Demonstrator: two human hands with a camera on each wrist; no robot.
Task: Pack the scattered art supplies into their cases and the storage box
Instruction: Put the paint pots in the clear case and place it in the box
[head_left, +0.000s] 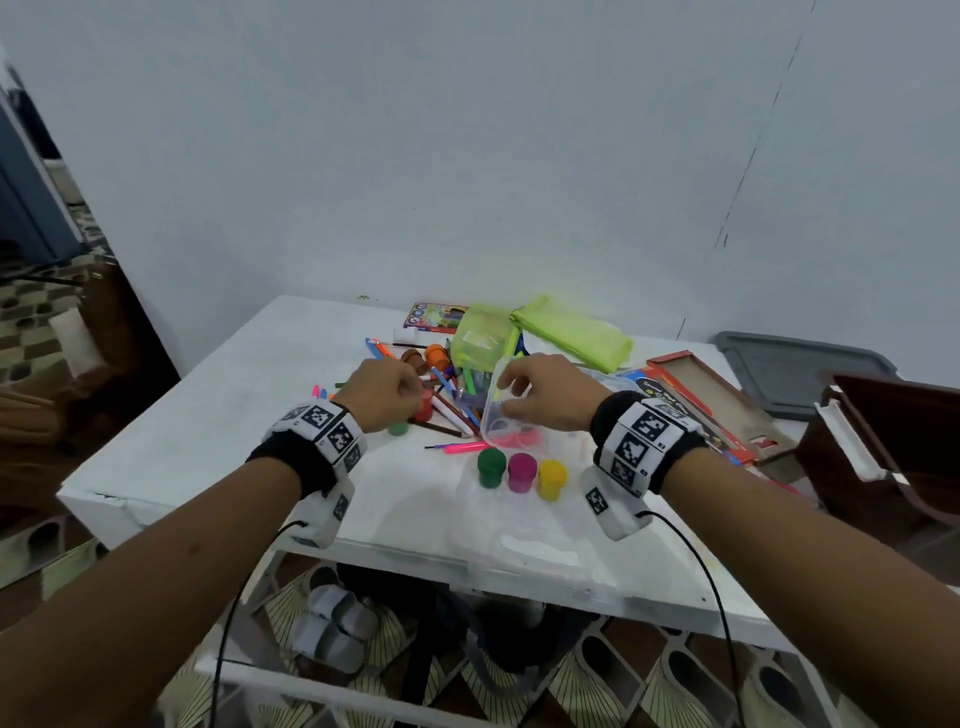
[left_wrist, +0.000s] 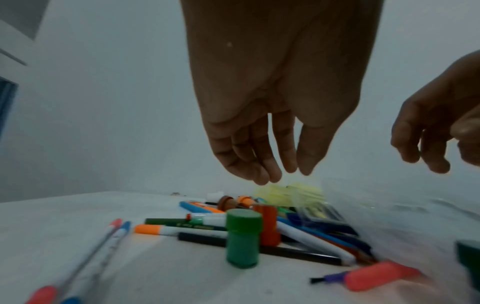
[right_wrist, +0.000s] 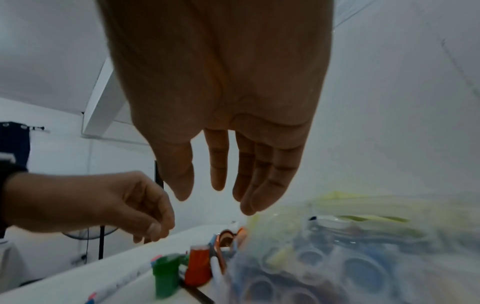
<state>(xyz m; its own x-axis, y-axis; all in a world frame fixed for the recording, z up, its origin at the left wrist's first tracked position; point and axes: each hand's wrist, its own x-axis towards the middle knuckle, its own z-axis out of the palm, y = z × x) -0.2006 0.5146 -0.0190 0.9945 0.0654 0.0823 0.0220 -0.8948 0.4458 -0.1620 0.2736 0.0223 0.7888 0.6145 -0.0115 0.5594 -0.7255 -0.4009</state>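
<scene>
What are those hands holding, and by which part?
Left hand: nothing. Right hand fingers meet the raised clear plastic lid at its top edge; whether they grip it cannot be told.

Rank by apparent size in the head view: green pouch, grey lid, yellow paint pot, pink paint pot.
1. Grey lid
2. Green pouch, though it lies farther off, so its place against the lid is unsure
3. Yellow paint pot and pink paint pot: alike, not ranked
</scene>
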